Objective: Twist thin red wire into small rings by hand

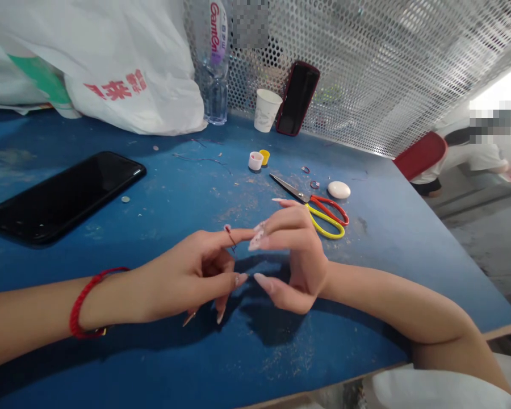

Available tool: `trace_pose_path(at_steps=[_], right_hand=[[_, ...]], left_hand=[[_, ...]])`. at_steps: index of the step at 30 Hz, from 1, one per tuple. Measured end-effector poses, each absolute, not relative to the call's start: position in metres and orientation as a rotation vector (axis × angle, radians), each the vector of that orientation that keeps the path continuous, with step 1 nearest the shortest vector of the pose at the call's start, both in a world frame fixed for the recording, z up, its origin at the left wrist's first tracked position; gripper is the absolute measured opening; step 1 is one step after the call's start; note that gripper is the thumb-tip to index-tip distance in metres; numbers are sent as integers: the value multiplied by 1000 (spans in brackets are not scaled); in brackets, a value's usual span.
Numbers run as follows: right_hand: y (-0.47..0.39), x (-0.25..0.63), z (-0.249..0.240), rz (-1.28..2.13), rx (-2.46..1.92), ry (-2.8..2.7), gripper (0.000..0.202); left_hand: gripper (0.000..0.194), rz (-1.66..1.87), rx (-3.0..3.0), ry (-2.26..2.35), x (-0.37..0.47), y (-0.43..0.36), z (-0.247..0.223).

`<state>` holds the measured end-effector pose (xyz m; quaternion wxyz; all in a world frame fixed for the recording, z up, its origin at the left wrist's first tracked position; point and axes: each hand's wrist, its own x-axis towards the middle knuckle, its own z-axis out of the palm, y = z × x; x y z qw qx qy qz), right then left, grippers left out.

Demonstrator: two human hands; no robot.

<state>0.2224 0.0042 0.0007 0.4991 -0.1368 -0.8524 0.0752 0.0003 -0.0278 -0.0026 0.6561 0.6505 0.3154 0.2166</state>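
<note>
My left hand [187, 272] is held over the blue table with its index finger stretched toward the right; a thin dark red string ring [230, 236] with a small bead sits around that finger. Its thumb points right and its other fingers hang down, apart. My right hand [296, 255] meets it from the right, its fingertips at the tip of the left index finger. The right thumb stands apart from those fingers, and nothing shows between them. Just behind the right hand lie scissors [313, 204] with red and yellow handles.
On the blue table [187, 363] are a black phone [63, 196], small white and yellow cups [256, 161], string rings [314, 184] and a white oval object [338, 190]. Behind stand a bag [128, 62], a bottle [216, 85], a paper cup [267, 111] and an upright phone [298, 97].
</note>
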Motion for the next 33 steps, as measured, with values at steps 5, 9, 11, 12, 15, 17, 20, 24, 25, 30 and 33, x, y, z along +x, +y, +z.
trace_pose_path(at_steps=[5, 9, 11, 12, 15, 17, 20, 24, 25, 30, 33], right_hand=[[15, 220, 3, 624, -343, -2273, 26], [17, 220, 0, 657, -255, -2371, 29], [17, 221, -1, 684, -285, -2400, 27], [17, 221, -2, 701, -301, -2399, 24], [18, 222, -3, 760, -317, -2376, 21], [20, 222, -3, 824, -314, -2349, 24], [22, 222, -1, 907, -315, -2317, 28], [22, 222, 3, 967, -304, -2214, 34], [22, 222, 4, 984, -298, -2185, 35], [24, 222, 3, 1088, -273, -2084, 28], [25, 223, 1, 1220, -327, -2021, 29]], left_hand=[[18, 651, 2272, 746, -3, -30, -5], [16, 609, 2578, 745, -4, -34, -9], [17, 621, 2657, 739, -3, -36, -10], [18, 648, 2682, 737, -3, -37, -10], [19, 762, 2724, 705, -3, -36, -9], [19, 803, 2742, 662, -3, -35, -9], [17, 822, 2756, 626, -4, -34, -9], [16, 914, 2744, 642, -3, -34, -8], [19, 945, 2735, 640, -3, -34, -8], [41, 1069, 2612, 681, -11, -38, -2], [46, 1072, 2504, 748, -19, -41, 0]])
